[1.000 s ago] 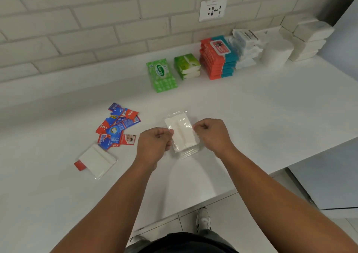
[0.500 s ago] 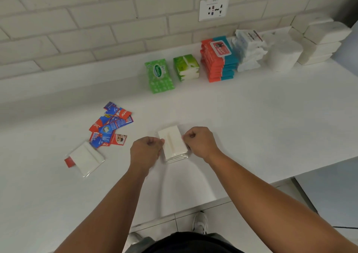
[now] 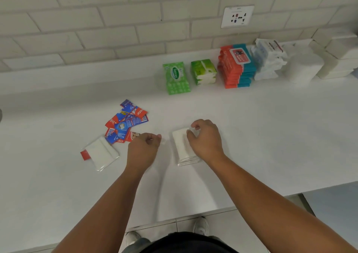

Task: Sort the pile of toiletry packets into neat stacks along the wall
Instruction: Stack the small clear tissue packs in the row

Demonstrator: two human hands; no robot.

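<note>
I am gripping the white packets (image 3: 181,146) in my right hand (image 3: 205,138), the left hand (image 3: 144,148) curled beside, its hold I cannot tell, so a one-sided lift is risking them sliding apart.

Even dim light, soft shadows; wide-angle bowing, slight blur

Home-style utility counter – white worktop (image 3: 271,136), brick-tile wall (image 3: 96,20), wall socket (image 3: 237,16) – tiled floor (image 3: 164,227) below.
</note>
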